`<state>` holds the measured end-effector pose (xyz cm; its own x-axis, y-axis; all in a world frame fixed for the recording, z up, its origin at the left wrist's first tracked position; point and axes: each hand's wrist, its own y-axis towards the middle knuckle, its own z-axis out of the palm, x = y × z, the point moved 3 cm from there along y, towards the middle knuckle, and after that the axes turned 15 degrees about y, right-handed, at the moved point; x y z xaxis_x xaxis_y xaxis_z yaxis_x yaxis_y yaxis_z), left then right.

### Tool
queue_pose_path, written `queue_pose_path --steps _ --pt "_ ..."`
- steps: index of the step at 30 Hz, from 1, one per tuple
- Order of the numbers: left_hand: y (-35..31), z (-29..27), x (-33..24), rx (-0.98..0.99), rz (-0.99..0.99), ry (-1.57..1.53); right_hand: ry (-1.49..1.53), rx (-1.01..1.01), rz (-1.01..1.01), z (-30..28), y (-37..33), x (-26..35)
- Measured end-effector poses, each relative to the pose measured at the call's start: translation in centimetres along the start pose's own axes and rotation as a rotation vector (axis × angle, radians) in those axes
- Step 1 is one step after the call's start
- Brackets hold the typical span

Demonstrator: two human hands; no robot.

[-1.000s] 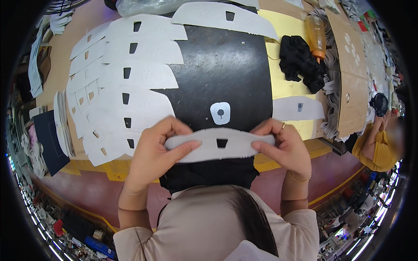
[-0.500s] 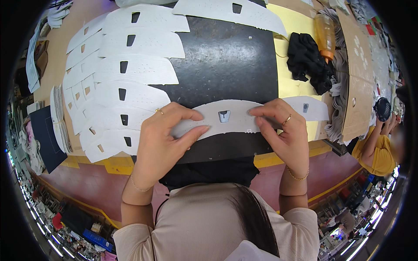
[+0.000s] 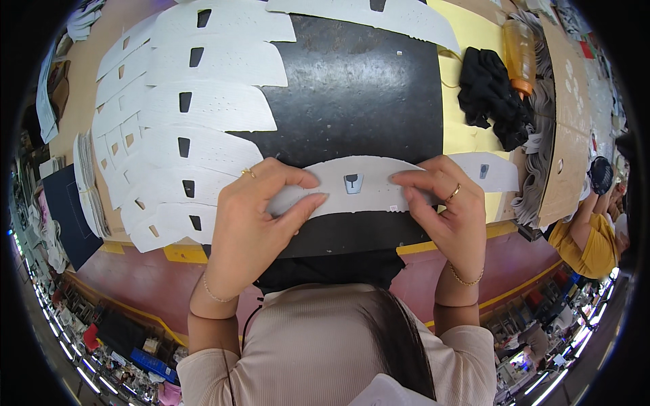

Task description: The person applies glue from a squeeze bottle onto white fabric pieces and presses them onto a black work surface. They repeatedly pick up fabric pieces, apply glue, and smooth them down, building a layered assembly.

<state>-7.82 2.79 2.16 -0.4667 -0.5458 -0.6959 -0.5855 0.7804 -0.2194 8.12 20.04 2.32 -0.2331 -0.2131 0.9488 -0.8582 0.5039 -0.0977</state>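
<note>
A curved light-grey panel (image 3: 372, 169) is held up in front of me, over the near part of the black mat (image 3: 359, 81). Near its middle is a trapezoid opening, with a shiny silvery-blue patch (image 3: 353, 185) and a dark shape showing there. My left hand (image 3: 254, 213) pinches the panel's left part between thumb and fingers. At the other end my right hand (image 3: 452, 206) grips it the same way, its fingertips on the upper face. Fingers hide both ends of the panel. To my left, overlapping rows of similar white panels (image 3: 223, 108) lie spread out, each with a trapezoid cutout.
Another panel (image 3: 497, 177) lies right of my right hand, on yellow sheeting (image 3: 450, 108). Beyond are a black cloth (image 3: 487, 88), an amber bottle (image 3: 520, 54) and a cardboard box (image 3: 569, 135). A dark blue board (image 3: 74, 213) leans far left. A person in yellow (image 3: 582, 237) is far right.
The view has shifted slightly, so the table things sit a little differently in it. Both hands keep their hold on the panel, which has barely moved.
</note>
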Motion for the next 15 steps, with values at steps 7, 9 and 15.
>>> queue_pose_path --steps 7,9,15 --pt "0.27 -0.02 -0.24 0.043 -0.076 -0.02 -0.009 0.009 0.023 0.01 0.01 0.01" --pt "0.29 0.04 -0.18 0.045 -0.075 -0.015 -0.013 0.005 0.017 0.06 -0.02 -0.09" --pt "0.33 0.04 -0.22 0.035 -0.055 0.001 -0.02 0.008 0.037 0.09 0.04 0.11"
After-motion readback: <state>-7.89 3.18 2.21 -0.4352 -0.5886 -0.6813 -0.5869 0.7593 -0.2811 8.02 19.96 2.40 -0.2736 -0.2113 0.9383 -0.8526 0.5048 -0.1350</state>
